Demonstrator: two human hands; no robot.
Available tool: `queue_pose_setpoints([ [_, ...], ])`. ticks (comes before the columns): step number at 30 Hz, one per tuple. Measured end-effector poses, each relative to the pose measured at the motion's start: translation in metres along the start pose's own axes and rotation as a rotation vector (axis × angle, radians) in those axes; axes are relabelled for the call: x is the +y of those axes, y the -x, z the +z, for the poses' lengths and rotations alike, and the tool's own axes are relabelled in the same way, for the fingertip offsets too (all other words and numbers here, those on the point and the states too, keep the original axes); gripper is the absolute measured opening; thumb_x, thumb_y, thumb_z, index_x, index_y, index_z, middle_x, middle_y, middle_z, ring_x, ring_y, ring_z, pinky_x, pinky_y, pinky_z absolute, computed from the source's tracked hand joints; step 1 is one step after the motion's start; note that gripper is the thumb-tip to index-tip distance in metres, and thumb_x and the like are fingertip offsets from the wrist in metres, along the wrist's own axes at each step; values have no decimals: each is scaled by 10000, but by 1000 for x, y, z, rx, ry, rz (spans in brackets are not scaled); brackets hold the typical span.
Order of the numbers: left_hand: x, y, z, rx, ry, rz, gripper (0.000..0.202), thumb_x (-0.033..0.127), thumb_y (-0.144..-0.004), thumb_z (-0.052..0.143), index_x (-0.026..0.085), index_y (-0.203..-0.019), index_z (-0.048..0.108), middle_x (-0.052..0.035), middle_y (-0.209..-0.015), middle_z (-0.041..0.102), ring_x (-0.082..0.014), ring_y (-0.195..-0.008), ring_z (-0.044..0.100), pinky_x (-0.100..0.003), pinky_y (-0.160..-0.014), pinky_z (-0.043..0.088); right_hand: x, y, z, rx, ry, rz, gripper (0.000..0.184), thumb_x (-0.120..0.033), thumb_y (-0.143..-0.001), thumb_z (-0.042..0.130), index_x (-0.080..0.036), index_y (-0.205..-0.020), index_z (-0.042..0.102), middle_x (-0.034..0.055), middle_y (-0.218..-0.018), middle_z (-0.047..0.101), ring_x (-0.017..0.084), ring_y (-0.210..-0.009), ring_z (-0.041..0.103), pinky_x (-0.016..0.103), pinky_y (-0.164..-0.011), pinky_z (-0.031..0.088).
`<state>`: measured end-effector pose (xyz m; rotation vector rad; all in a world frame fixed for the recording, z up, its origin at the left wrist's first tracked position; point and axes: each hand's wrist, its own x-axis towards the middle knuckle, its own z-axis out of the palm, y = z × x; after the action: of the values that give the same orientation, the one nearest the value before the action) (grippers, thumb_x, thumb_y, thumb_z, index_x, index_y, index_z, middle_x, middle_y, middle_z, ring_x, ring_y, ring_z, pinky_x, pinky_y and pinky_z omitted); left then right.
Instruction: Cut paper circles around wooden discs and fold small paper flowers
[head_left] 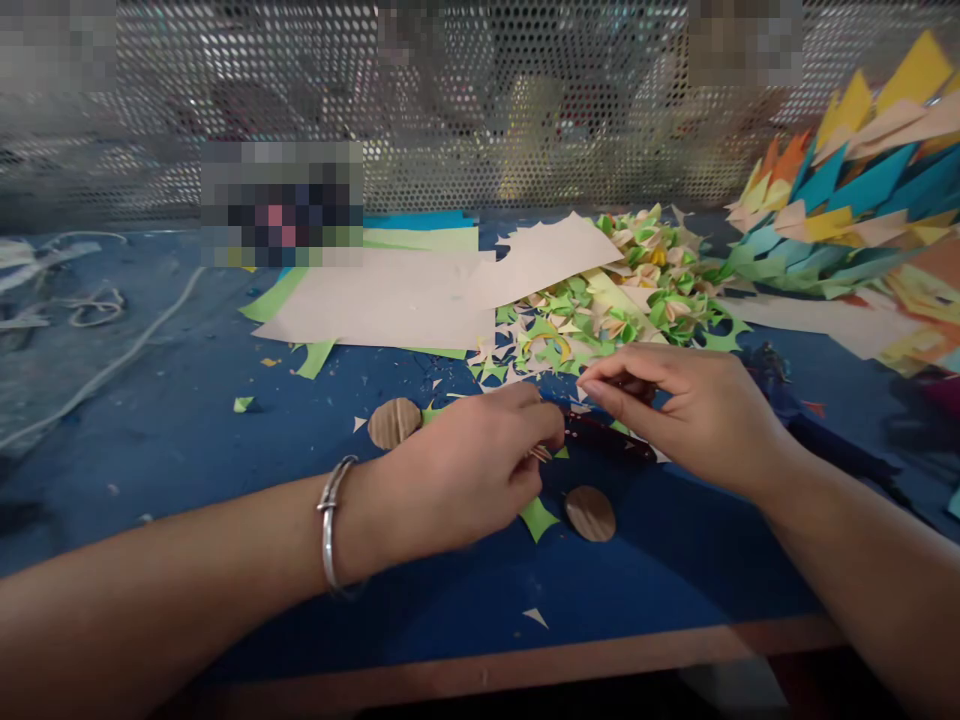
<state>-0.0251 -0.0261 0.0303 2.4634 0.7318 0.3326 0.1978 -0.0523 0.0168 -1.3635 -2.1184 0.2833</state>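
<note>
My left hand (pixel 465 470), with a silver bangle (pixel 330 520) at the wrist, is closed in a pinch on a small folded piece I cannot make out. My right hand (pixel 682 410) faces it, fingers curled and pinched over a dark object (pixel 607 437) lying on the blue table (pixel 225 440); what it grips is hidden. The two hands nearly touch. Two brown cardboard discs lie close by, one left of my hand (pixel 394 422) and one below it (pixel 590 513). A green paper scrap (pixel 538 518) sits between them.
Beige and green paper sheets (pixel 390 300) lie behind the hands. A heap of small folded green and peach pieces (pixel 622 300) spreads to the right. A large stack of coloured folded paper (pixel 855 210) stands at far right. A perforated metal screen (pixel 480 110) closes the back. White cord (pixel 97 305) lies left.
</note>
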Motion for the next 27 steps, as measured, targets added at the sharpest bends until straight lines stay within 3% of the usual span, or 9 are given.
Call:
queue_pose_setpoints([
  [2, -6, 4, -2, 103, 194, -107, 171, 70, -806, 578, 156, -920, 671, -39, -892, 672, -149, -769, 623, -270, -696, 497, -1, 0, 1, 8, -4, -8, 169, -283, -944, 577, -202, -842, 686, 13, -755, 690, 109, -615, 592, 215, -529, 440],
  [6, -16, 3, 1, 219, 803, -348, 126, 213, -831, 664, 144, -935, 648, -13, -772, 669, -128, -699, 638, -255, -664, 520, -5, 1, 4, 30, -18, -5, 126, -248, -926, 596, -197, -875, 700, 15, -758, 688, 105, -603, 587, 210, -513, 447],
  [9, -20, -2, 6, 323, 1065, -413, 157, 252, -824, 707, 135, -901, 638, -12, -817, 668, -115, -741, 650, -249, -726, 537, -8, 1, 7, 26, -66, 21, 128, -243, -928, 592, -204, -886, 706, 16, -768, 690, 105, -600, 591, 203, -489, 445],
  [16, -20, -4, 15, 523, 946, -331, 151, 272, -842, 711, 154, -836, 618, 2, -783, 657, -90, -732, 590, -202, -683, 474, -16, -1, 13, -34, -192, 53, 161, -302, -933, 601, -213, -856, 711, 8, -754, 695, 111, -649, 624, 205, -555, 471],
  [21, -17, -3, 21, 464, 999, -240, 178, 238, -825, 726, 154, -802, 571, 12, -744, 649, -81, -687, 587, -203, -658, 483, -21, 1, 14, -49, -221, 85, 181, -344, -933, 604, -215, -884, 721, 9, -760, 685, 117, -654, 604, 214, -531, 447],
  [27, -17, -4, 25, 469, 865, -232, 203, 262, -796, 712, 170, -754, 536, -36, -743, 665, -140, -693, 618, -275, -634, 507, -22, 3, 13, -35, -272, 66, 156, -330, -924, 625, -208, -892, 718, -5, -744, 660, 100, -634, 578, 207, -539, 443],
])
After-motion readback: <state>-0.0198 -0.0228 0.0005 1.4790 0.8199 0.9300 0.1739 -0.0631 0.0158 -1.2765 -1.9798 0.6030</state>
